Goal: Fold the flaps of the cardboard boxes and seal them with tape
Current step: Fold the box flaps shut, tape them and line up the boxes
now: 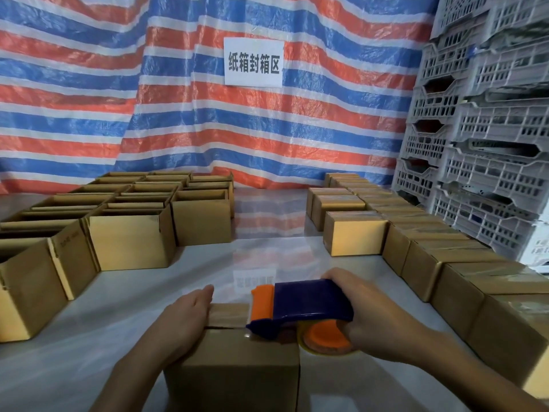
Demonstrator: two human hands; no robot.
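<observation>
The red, white and blue striped woven tarpaulin (178, 114) hangs as the backdrop across the far side. A stack of grey slotted plastic crates (490, 144) stands at the right edge, just behind the counter. The glossy white counter (104, 322) carries all the boxes.

On its left stands a block of brown cardboard boxes with open tops (130, 236). On its right, rows of taped brown cardboard boxes (445, 263) run from far to near. A bare lane lies between the two groups.

The brown cardboard box in work (237, 370) stands at the near centre with its top flaps folded down.

- Left hand (184, 319): fingers straight, palm pressing flat on the left part of the box top.
- Right hand (365, 322): fingers curled round the blue and orange plastic tape dispenser (309, 307), whose front end rests on the flap seam.

A white paper sign with black characters (252, 62) is fixed to the tarpaulin.
</observation>
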